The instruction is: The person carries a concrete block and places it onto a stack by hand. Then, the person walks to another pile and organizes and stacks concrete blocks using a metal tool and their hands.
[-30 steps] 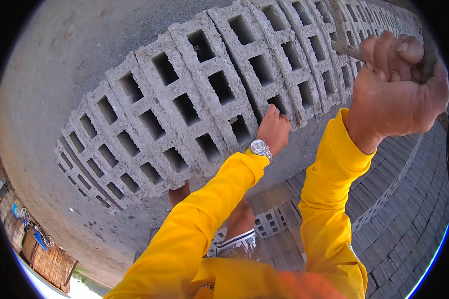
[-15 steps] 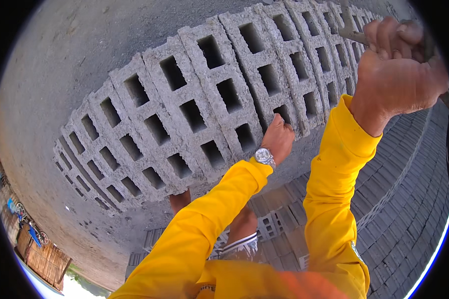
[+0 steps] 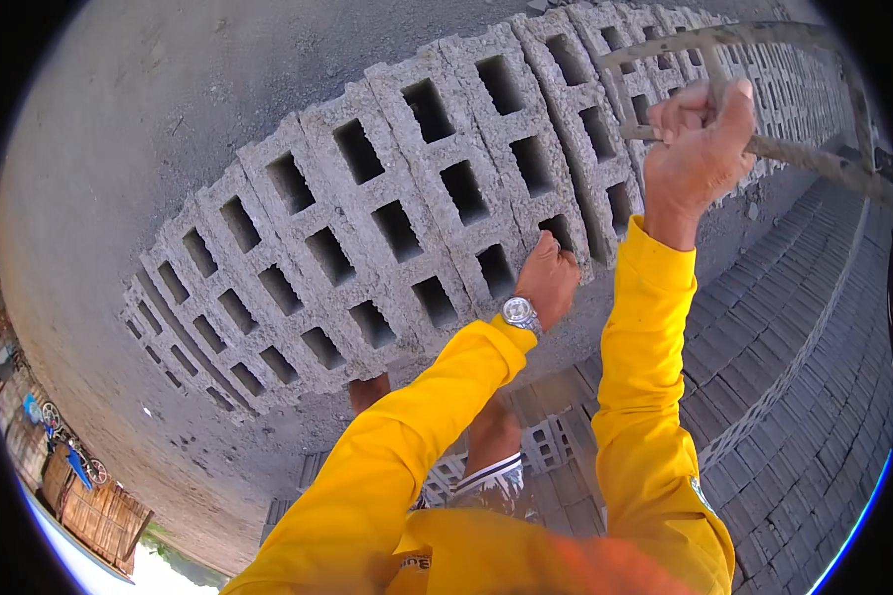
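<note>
A long row of grey hollow concrete blocks stands on edge, openings facing me. My left hand [image 3: 548, 283], wearing a silver wristwatch, is closed on the near end of one hollow block [image 3: 514, 129], its fingertips at the nearest opening. A narrow dark gap runs along that block's right side. Farther right, above the row, my right hand [image 3: 700, 149] is wrapped round a bar of a rusty metal frame [image 3: 824, 164]. The frame's bars cross over the blocks there, and part of it runs out at the right rim.
Close-packed rows of grey blocks [image 3: 794, 307] cover the ground at the right. Bare grey ground [image 3: 119, 178] lies beyond the row. My legs [image 3: 491, 436] are close to its near side. A blue two-wheeler [image 3: 74, 456] stands far off at the lower left.
My right hand has come left with the metal frame, now over the blocks. The block in my left hand has shifted left: the gap on its left has closed, and one shows on its right.
</note>
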A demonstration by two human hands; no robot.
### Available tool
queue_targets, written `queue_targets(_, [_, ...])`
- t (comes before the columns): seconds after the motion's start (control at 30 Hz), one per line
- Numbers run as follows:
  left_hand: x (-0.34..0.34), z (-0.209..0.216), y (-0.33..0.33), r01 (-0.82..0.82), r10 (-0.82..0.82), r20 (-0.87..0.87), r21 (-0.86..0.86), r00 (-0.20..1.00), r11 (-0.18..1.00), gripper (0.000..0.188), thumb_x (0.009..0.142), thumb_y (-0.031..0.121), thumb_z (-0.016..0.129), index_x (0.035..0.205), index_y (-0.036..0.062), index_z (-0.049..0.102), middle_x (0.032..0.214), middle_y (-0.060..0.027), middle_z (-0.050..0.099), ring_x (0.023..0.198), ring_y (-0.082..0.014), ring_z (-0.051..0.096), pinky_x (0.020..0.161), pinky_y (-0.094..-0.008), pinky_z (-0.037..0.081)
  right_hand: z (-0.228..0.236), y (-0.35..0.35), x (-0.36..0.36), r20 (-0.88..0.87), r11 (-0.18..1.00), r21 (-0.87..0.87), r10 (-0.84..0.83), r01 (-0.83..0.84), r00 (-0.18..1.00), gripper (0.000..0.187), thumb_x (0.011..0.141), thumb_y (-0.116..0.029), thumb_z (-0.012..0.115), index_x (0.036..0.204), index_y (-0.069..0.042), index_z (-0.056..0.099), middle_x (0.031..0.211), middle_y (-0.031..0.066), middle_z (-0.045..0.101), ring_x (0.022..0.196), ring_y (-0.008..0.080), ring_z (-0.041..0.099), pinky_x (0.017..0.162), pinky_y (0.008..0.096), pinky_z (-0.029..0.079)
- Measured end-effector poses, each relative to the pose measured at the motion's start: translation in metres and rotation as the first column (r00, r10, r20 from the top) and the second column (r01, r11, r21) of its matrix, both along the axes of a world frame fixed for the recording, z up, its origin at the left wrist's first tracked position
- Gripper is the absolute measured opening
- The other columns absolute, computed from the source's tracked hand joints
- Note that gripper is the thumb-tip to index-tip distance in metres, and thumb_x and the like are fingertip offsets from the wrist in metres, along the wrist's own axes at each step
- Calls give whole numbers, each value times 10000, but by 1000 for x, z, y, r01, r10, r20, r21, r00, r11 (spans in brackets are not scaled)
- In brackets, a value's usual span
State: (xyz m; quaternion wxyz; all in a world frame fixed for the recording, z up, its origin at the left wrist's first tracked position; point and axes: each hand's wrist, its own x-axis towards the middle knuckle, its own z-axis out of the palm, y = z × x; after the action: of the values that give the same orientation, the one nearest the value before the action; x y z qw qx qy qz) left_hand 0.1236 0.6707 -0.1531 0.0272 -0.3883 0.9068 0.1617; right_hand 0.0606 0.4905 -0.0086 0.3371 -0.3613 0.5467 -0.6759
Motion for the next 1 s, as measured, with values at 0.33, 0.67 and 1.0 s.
queue_targets(0.33, [-26,19,-16,-155,155,9,119,988,981,405,699,394,749,746,0,668,715,-171,665,770,-271,639,953,-393,354,-37,221,-136,345,921,89,-385,378,856,425,975,-357,424,678,-64,503,515,-3,335,434,120,264,483,299,283])
queue_targets(0.67, [-30,10,-10,-228,209,228,60,951,972,543,636,413,835,723,-86,639,740,-238,630,928,-398,566,881,-447,409,-180,327,-100,379,343,797,-925,497,30,377,915,-361,584,698,-57,533,564,-33,396,460,62,321,465,245,273])
queue_targets(1.0, [-44,53,-24,-411,337,256,345,906,844,428,701,258,857,720,-88,606,784,-133,630,720,-206,560,721,-330,456,-192,288,-122,543,558,616,-812,556,213,408,923,-342,566,628,-62,542,535,-57,438,499,70,392,499,256,316])
